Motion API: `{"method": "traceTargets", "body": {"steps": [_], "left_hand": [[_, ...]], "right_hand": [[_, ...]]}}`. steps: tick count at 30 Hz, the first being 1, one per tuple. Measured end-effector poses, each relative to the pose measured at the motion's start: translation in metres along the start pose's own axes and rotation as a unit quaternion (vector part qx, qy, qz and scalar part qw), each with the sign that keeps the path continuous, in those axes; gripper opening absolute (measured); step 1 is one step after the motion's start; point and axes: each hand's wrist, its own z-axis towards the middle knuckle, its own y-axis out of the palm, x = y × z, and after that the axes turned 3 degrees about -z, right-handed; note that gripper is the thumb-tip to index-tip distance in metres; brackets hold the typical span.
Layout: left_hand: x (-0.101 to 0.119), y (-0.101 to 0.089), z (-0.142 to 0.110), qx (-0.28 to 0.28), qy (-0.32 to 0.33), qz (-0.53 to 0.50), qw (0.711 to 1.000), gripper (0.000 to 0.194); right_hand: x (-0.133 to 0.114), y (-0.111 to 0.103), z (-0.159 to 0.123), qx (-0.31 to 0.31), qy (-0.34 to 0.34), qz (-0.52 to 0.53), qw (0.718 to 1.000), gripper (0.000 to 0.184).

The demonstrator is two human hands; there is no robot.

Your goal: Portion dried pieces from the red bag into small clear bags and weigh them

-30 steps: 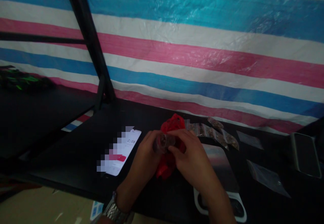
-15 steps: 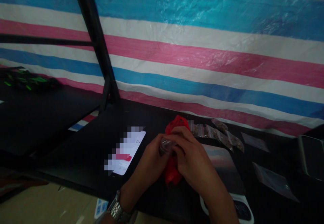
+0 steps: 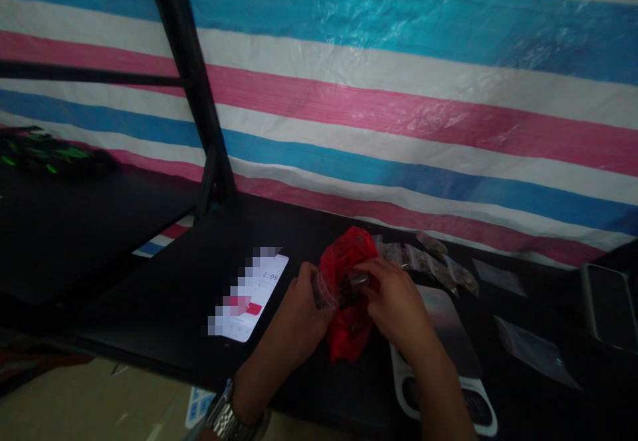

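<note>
My left hand (image 3: 299, 315) is closed on a small clear plastic bag (image 3: 323, 289), held against the open mouth of a red plastic bag (image 3: 349, 275) that lies on the black table (image 3: 164, 295). My right hand (image 3: 399, 301) pinches at the red bag's mouth, where dark bits show; what its fingertips hold is too small to name. A metal watch (image 3: 226, 418) sits on my left wrist.
A phone (image 3: 254, 298) with a lit timer screen lies left of my hands. A kitchen scale (image 3: 448, 348) sits under my right forearm. Several small filled bags (image 3: 428, 262) lie behind it, empty clear bags (image 3: 535, 351) to the right. A striped tarp (image 3: 399, 95) backs the table; a black post (image 3: 189, 82) stands left.
My right hand has moved from the small clear bag to the red bag's mouth, which now stands open. The phone timer has gone from 2:08 to 2:09.
</note>
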Motion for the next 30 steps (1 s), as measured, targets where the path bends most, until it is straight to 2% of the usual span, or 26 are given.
{"method": "traceTargets", "body": {"steps": [6,11,16,20,25,30], "left_hand": [[0.003,0.009,-0.004,0.011,0.016,0.005,1.0,0.03],[0.003,0.015,-0.013,-0.034,0.048,-0.021,0.998,0.035],[0.006,0.014,-0.011,-0.053,0.031,-0.05,0.997,0.042],[0.009,0.013,-0.004,-0.006,0.012,-0.097,0.995,0.044],[0.004,0.011,0.003,0.075,0.032,-0.108,0.991,0.047],[-0.005,0.009,0.008,0.095,0.009,-0.116,0.989,0.049]], "right_hand": [[0.006,0.0,0.0,-0.013,0.015,-0.036,0.999,0.051],[0.006,-0.004,-0.004,-0.044,0.036,-0.025,0.998,0.052],[0.008,-0.005,-0.007,-0.067,0.011,0.005,0.998,0.049],[0.009,-0.001,-0.008,-0.077,-0.011,0.066,0.995,0.052],[0.006,0.0,-0.011,-0.088,0.01,0.158,0.983,0.048],[0.002,0.004,-0.012,-0.108,0.01,0.174,0.979,0.044]]}}
